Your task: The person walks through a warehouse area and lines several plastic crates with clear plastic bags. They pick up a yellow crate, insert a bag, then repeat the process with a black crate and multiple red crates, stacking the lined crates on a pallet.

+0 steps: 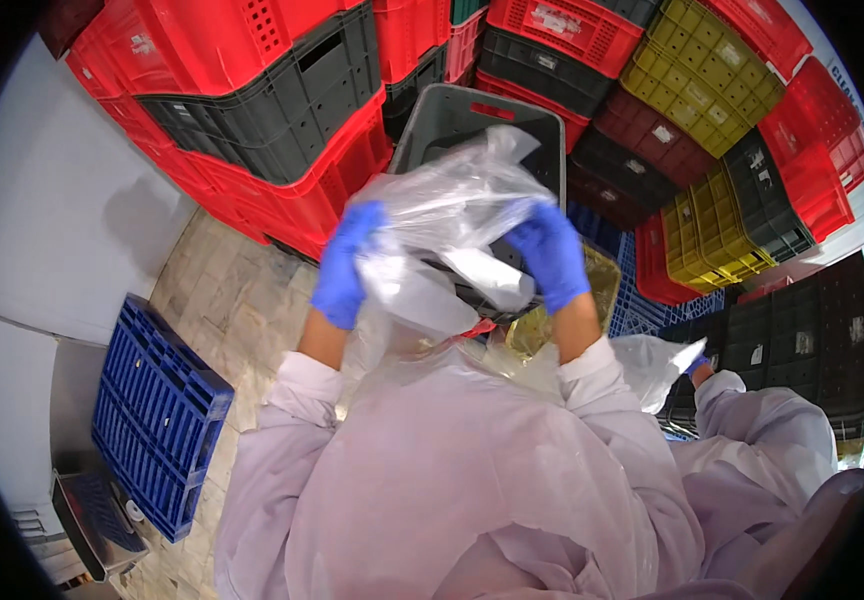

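Note:
Between my two blue-gloved hands a clear plastic bag (pixel 452 205) is stretched, crumpled and partly blurred. My left hand (pixel 349 265) is closed on its left side, and my right hand (pixel 552 255) grips its right side. Loose folds of the plastic hang below and between the hands. Right behind the bag stands a grey plastic crate (pixel 432 120) with its open top toward me. The bag covers much of that crate's near part, so what lies inside it is hidden.
Stacked red crates (pixel 322 185) and dark grey crates (pixel 282 110) rise at the left; yellow crates (pixel 702 80) stand at the right. A blue pallet (pixel 157 420) leans by the left wall. Close on my right, a co-worker's gloved hand (pixel 699 370) holds another clear bag (pixel 652 368).

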